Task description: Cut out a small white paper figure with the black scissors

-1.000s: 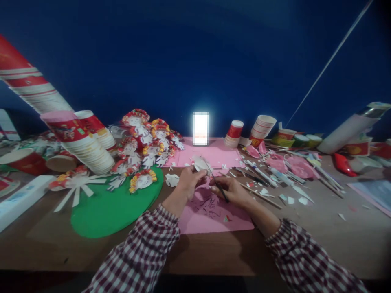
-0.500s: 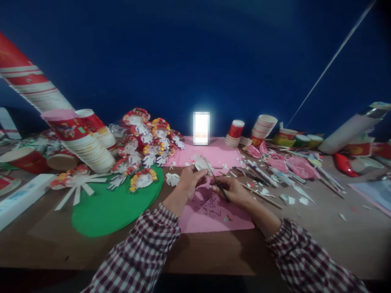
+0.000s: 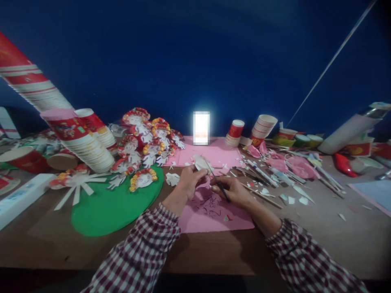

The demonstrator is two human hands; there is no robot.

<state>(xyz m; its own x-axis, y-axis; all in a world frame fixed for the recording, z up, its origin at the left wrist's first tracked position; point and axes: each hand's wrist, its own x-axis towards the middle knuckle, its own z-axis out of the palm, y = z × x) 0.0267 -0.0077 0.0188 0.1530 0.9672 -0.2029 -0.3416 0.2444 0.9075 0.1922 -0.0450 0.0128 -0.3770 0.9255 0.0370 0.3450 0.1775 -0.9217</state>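
My left hand pinches a small piece of white paper between thumb and fingers, above a pink sheet. In my right hand is a pair of dark-handled scissors, seen nearly edge-on. Their thin blades point away and up to the left, at the right edge of the white paper; whether they touch it is hard to tell. Dark handwritten strokes mark the pink sheet beneath both hands. A crumpled white scrap lies just left of my left hand.
Paper-doll cutouts stand and lie by a green sheet. Stacked red-and-white paper cups lean at left; shorter cup stacks stand at back right. Pens, brushes, a wooden stick and paper scraps cover the right side.
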